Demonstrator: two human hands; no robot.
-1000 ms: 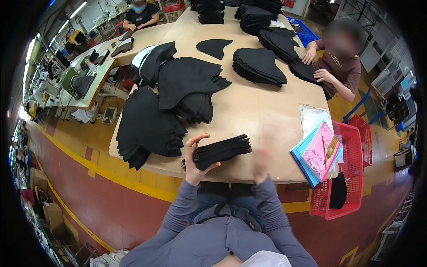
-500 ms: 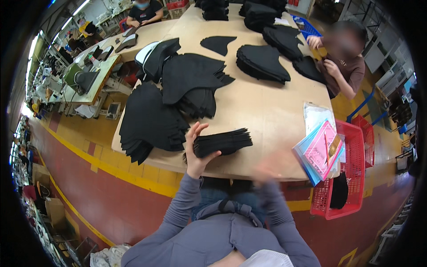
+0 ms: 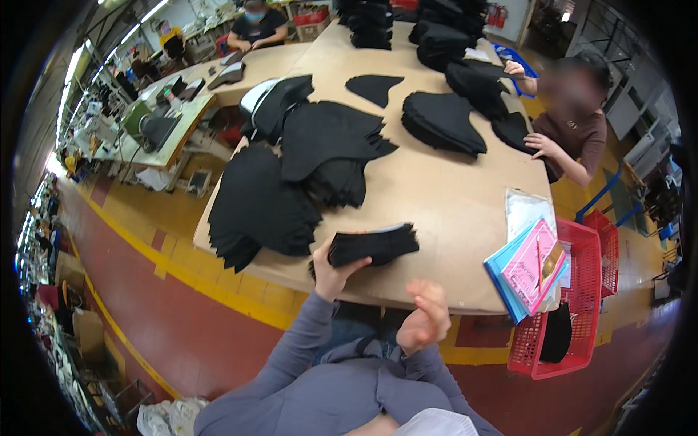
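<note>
A thick stack of black cut fabric pieces (image 3: 376,245) stands on edge near the front of the table. My left hand (image 3: 336,270) is closed on its left end, thumb along the near side. Just off the table's front edge, close to my body, my right hand (image 3: 423,317) is raised with its fingers loosely bent and nothing in it. Left of the held stack lies a large fanned pile of black pieces (image 3: 260,200). Behind it sits another spread pile of black pieces (image 3: 327,142).
A co-worker (image 3: 574,116) at the table's right side handles black pieces. Pink and blue notebooks (image 3: 534,265) lie at the right edge beside a red plastic basket (image 3: 574,330). More black stacks (image 3: 443,123) stand farther back. A sewing machine table (image 3: 160,138) is at left.
My left hand has closed round the stack from a spread pose. My right hand has come left and in toward my body. The co-worker's hands have moved apart. The view has shifted slightly.
</note>
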